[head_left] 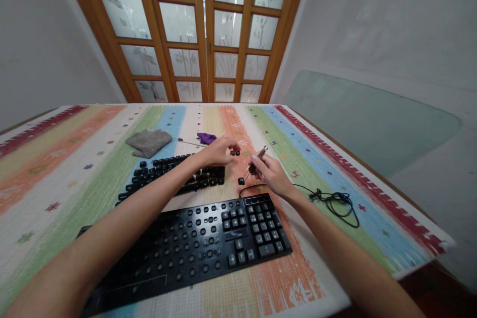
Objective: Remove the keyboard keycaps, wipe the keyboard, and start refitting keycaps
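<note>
At the middle of the table, my left hand (pixel 219 151) reaches over loose keycaps, its thumb and forefinger curled around a small black keycap (pixel 232 153). A second keycap (pixel 237 153) sits right beside it. My right hand (pixel 273 175) grips a keycap puller (pixel 263 152) with thin wire prongs. By the wire ends, a single black keycap (pixel 241 181) is on the cloth; whether the wires touch it I cannot tell. Below both hands lies a black keyboard (pixel 208 238). Its main section shows bare switch posts, while the arrow and number keys keep their caps. My left forearm hides its left part.
Several rows of loose keycaps (pixel 143 179) lie behind the keyboard. Farther back are a grey cloth (pixel 149 142), a purple cloth (pixel 206 138) and a thin rod (pixel 192 143). The keyboard's black cable (pixel 341 203) is coiled at right on the striped tablecloth (pixel 208 288).
</note>
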`<action>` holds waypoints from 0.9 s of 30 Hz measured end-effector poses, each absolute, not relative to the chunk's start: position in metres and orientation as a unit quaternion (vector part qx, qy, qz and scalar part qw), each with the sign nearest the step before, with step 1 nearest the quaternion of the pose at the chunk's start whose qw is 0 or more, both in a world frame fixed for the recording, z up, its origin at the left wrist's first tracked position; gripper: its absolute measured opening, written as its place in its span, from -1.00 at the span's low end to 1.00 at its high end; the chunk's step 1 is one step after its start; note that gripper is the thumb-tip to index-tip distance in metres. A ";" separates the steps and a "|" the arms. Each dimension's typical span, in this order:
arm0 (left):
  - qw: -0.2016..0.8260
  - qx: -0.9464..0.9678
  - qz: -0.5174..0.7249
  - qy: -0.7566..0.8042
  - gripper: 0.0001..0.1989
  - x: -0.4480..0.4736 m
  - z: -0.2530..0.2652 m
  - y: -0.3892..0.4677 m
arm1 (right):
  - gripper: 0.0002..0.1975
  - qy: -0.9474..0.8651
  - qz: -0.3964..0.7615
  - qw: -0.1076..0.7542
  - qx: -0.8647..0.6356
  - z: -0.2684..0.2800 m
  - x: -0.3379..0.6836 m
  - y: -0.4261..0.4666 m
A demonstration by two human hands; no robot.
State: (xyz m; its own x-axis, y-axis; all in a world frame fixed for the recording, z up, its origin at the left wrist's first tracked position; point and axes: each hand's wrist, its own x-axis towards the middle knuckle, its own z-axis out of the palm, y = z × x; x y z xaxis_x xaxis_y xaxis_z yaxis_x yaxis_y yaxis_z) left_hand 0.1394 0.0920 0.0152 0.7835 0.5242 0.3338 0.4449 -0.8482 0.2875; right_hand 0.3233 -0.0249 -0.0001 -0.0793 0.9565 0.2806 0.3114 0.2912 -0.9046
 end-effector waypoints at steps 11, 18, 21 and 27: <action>0.223 0.945 0.148 0.189 -0.77 0.137 0.027 0.059 | -0.53 -0.697 0.212 0.467 -0.501 0.005 0.327 -0.025; 0.182 0.953 0.158 0.187 -0.86 0.144 0.019 0.067 | -0.57 -0.721 0.147 0.433 -0.520 0.000 0.329 -0.022; 0.137 0.959 0.159 0.192 -0.86 0.148 0.015 0.078 | -0.59 -0.712 0.114 0.416 -0.554 -0.002 0.331 -0.018; 0.035 0.947 0.191 0.255 -0.90 0.165 0.005 0.098 | -0.56 -0.687 0.115 0.431 -0.574 0.003 0.332 -0.019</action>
State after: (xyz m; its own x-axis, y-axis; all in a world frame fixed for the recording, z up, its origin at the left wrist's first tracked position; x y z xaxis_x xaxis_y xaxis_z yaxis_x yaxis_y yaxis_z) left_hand 0.1653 0.0982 0.0046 0.7967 0.4974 0.3432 0.4705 -0.8670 0.1644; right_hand 0.3319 -0.0190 0.0032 0.0304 0.8881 0.4587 0.6892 0.3137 -0.6531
